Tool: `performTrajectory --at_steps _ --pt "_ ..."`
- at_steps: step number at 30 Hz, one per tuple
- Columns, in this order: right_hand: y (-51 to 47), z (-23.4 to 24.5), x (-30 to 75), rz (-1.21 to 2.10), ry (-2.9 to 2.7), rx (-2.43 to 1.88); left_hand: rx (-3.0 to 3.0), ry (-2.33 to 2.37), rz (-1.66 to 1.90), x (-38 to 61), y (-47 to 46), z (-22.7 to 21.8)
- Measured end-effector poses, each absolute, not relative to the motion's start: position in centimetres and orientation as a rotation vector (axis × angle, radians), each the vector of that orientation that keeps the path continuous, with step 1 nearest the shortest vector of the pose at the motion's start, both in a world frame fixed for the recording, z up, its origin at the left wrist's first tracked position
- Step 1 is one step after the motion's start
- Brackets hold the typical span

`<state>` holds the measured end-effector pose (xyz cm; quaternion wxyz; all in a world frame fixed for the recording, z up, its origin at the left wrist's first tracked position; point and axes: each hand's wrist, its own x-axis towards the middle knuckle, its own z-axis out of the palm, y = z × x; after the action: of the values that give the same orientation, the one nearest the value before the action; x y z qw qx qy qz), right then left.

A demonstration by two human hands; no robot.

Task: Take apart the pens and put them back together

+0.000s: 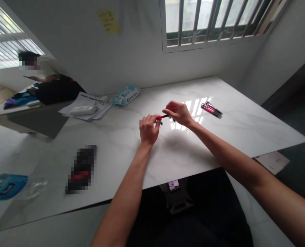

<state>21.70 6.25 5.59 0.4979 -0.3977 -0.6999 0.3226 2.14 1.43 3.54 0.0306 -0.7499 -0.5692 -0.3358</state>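
Note:
A red and black pen [159, 117] is held level over the white table [188, 151], between my two hands. My left hand [149, 128] is closed around its red end. At the black end, the thumb and fingers of my right hand [178, 112] are pinched together. Under and between the hands lie a few small dark parts [161, 122], too small and partly covered to name. To the right of my right hand, several red and black pens [211, 110] rest in a loose pile, with a bit of light blue among them.
Papers [86, 106] and a wet wipes pack [126, 95] lie along the back. A blurred-out dark object [81, 168] is on the left, beyond it a clear plastic bottle with a blue label [8, 187]. Another person [45, 68] sits at the far left. A barred window is above.

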Motion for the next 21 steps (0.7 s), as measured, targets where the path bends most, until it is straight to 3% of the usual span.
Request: performTrajectory --at_steps 4,21 --pt "6.6 4.9 23.1 0.533 -1.770 -1.216 -2.386 -1.783 -1.031 2.5 1.5 3.4" --pt "7.1 4.1 23.0 0.976 -1.620 -0.773 -2.476 -1.869 -1.200 2.5 1.8 3.0"
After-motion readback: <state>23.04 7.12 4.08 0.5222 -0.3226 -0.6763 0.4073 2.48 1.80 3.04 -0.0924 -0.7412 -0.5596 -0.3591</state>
